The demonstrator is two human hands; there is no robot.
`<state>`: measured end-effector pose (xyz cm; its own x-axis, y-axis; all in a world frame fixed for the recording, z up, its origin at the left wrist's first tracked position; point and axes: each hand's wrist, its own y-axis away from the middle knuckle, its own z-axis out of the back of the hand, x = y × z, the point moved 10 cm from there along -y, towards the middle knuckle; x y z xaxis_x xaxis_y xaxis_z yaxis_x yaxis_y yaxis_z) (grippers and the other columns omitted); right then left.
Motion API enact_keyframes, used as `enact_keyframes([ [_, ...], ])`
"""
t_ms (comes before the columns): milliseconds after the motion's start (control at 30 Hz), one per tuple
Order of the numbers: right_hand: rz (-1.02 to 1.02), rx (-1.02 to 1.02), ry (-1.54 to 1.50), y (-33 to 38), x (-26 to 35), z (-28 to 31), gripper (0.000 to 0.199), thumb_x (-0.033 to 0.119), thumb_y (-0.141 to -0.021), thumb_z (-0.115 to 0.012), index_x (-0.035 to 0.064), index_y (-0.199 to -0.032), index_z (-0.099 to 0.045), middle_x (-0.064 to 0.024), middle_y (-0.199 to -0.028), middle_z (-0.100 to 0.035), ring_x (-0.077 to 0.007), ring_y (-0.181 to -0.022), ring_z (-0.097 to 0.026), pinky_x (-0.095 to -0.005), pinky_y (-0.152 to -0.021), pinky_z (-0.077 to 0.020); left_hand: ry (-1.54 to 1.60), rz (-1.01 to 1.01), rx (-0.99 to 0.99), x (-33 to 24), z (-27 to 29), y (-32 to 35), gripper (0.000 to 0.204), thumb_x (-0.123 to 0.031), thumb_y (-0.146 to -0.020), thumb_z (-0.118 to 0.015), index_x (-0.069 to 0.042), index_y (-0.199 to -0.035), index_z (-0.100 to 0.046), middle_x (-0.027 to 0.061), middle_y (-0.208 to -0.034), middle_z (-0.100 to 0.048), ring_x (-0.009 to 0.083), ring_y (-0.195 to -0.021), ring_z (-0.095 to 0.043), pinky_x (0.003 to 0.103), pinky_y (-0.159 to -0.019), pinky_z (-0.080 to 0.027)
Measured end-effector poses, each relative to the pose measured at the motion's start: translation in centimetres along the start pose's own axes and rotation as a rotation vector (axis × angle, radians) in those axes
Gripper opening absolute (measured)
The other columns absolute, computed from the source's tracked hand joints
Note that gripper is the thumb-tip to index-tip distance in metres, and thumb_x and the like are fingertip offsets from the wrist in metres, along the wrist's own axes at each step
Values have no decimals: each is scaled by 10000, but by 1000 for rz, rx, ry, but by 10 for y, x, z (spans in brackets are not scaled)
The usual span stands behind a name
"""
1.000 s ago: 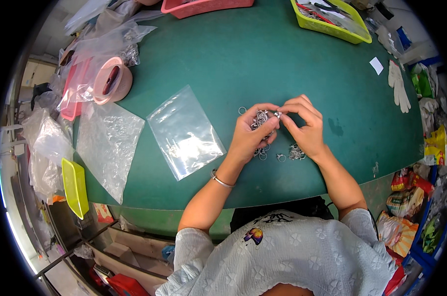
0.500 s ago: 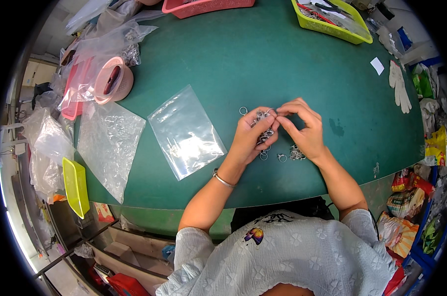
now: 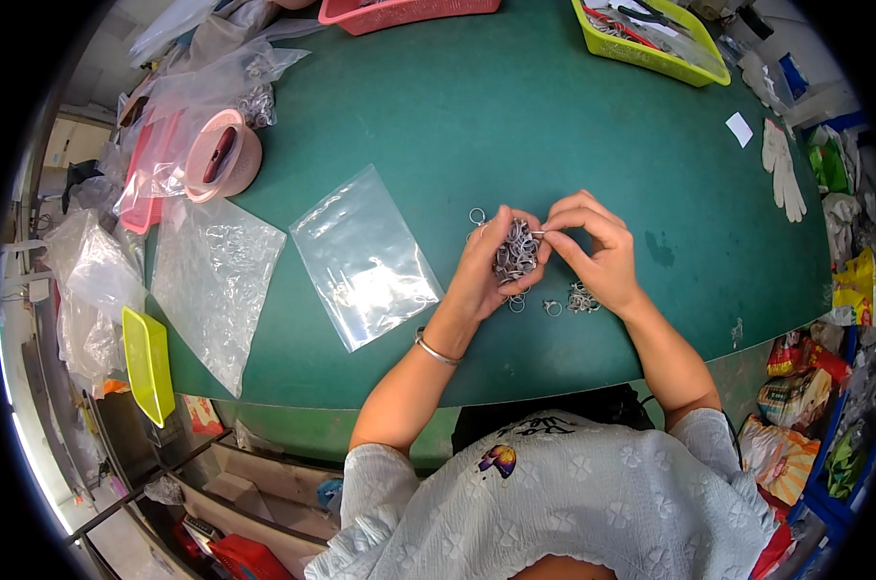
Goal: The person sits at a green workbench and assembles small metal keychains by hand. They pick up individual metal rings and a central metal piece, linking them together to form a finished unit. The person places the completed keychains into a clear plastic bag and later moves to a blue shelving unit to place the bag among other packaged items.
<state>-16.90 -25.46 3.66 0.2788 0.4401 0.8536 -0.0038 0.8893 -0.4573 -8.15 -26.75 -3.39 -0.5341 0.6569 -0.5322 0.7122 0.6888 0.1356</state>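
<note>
Green and smooth, a broad work surface (image 3: 554,126) with a curved near edge stretches before a person in a pale short-sleeved top, where a heap of small silver-coloured metal rings (image 3: 517,255) sits in the left hand (image 3: 482,261), its fingers and thumb curled around the load. At the heap's right edge, the right hand (image 3: 600,247) has thumb and forefinger pinched together on a thin silver-coloured metal piece (image 3: 539,232). Below the hands on the surface lie a small pile of silver-coloured metal pieces (image 3: 581,299) and, just to its left, a single metal ring (image 3: 553,308); another loose ring (image 3: 476,217) rests just beyond the left hand. A silver-coloured bangle (image 3: 436,355) circles the left wrist. Farther left, a flat, clear rectangular plastic bag (image 3: 360,253) lies near a crinkled clear plastic sheet (image 3: 215,280), with a round pink plastic tub (image 3: 244,166) beyond. At far right are a white square of paper (image 3: 739,130) and a white fabric glove (image 3: 784,172); a yellow-green plastic basket (image 3: 656,69) holding tools stands at the far side.
</note>
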Motion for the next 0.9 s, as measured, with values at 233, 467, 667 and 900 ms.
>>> enact_keyframes([
  [233,207,-86,178,3,27,5,138,-33,-656,-673,5,-782,-631,-83,-762,-578,-214,-697,-527,-296,-608,-429,-107,-50,5,-5,0,-1,446,-394,-947,-313,-4,-980,-527,123,-728,-561,116,-438,-426,193,-323,-237],
  [467,324,-191,338,8,41,8,174,-50,-608,-677,17,-764,-640,-58,-743,-580,-218,-684,-520,-305,-600,-416,-75,-22,33,-5,-8,0,725,-589,-901,-132,9,-1051,-513,112,-766,-560,120,-485,-451,195,-355,-266],
  [667,332,-141,412,8,37,1,224,-47,-572,-659,36,-779,-644,-42,-781,-579,-218,-727,-518,-320,-645,-408,-150,-72,-22,-7,-7,1,743,-598,-896,-139,20,-1078,-509,116,-751,-559,119,-443,-426,190,-331,-243],
  [900,331,-128,459,10,36,-1,243,-39,-570,-641,55,-794,-645,-29,-804,-575,-223,-755,-519,-333,-660,-407,-138,-41,12,-2,-3,-2,527,-418,-955,-251,20,-1099,-508,101,-737,-563,118,-490,-486,180,-338,-256],
])
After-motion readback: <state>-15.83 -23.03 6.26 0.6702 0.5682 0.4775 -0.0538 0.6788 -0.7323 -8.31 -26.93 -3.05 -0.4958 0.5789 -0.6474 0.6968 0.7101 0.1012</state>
